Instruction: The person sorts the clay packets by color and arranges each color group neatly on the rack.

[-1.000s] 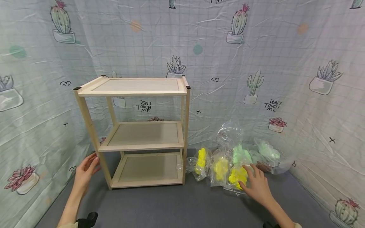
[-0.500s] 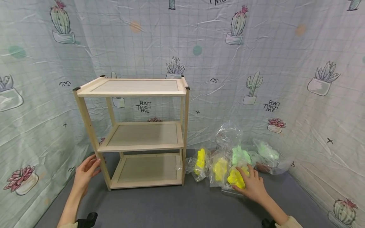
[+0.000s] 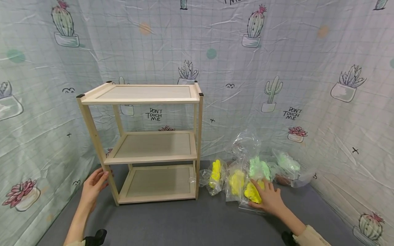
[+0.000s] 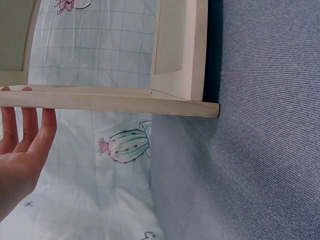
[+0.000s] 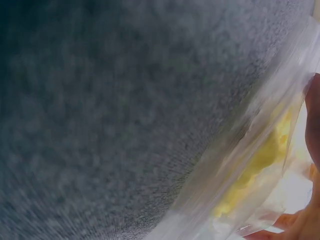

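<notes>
A pale wooden three-tier shelf (image 3: pixel 140 159) stands on the grey surface, left of centre. My left hand (image 3: pixel 93 186) is at its front left leg (image 4: pixel 125 103), fingertips reaching behind it and past its edge in the left wrist view. On the right, my right hand (image 3: pixel 267 198) spans a bright yellow lumpy object (image 3: pixel 252 193) in a clear plastic bag, thumb at its near side and fingers over the top. In the right wrist view, the yellow shows blurred through the clear bag (image 5: pixel 255 170), beside the fingers (image 5: pixel 300 225). The object's kind cannot be made out.
Left of the right hand lie two more bagged yellow pieces (image 3: pixel 215 172), (image 3: pixel 237 182) in clear plastic. Behind are bagged pale green pieces (image 3: pixel 259 168), (image 3: pixel 288 162) and a brown piece (image 3: pixel 283 180). Cactus-print cloth (image 3: pixel 227 106) hangs around the back and sides.
My right hand has moved left and down over the yellow bagged object, its fingers closing in around it. My left hand stays at the shelf leg.
</notes>
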Motion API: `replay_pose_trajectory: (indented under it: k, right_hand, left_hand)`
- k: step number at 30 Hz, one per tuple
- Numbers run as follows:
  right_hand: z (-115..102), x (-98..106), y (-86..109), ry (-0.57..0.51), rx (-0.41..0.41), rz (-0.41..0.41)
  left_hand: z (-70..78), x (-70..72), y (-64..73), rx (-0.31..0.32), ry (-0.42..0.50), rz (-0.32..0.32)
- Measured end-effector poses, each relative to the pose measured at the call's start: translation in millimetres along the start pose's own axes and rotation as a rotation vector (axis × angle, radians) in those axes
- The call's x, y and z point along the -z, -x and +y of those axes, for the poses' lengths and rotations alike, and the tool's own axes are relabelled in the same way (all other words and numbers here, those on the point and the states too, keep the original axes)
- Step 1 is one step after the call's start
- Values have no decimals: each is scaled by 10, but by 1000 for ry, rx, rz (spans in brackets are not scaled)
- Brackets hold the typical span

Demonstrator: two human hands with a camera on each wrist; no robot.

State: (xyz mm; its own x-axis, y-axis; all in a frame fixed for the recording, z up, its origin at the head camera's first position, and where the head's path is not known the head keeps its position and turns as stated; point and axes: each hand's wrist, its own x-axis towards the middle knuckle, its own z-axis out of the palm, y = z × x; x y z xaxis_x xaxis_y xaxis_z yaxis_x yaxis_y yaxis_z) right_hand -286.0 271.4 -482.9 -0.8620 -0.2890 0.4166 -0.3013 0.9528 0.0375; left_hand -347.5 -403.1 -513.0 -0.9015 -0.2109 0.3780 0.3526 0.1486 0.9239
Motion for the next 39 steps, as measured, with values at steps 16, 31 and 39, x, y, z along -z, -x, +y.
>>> replay_pose_trajectory:
  k: [16, 31, 39]
  right_hand:
    - [49, -39, -53, -48, 33, -146]
    - [28, 80, -51, -58, 100, -96]
    - [44, 190, -5, -70, 84, -67]
  left_hand:
    - [-59, 16, -82, 78, -42, 15]
    - [-89, -6, -98, 64, -3, 47]
    - [-62, -6, -80, 78, -23, 51]
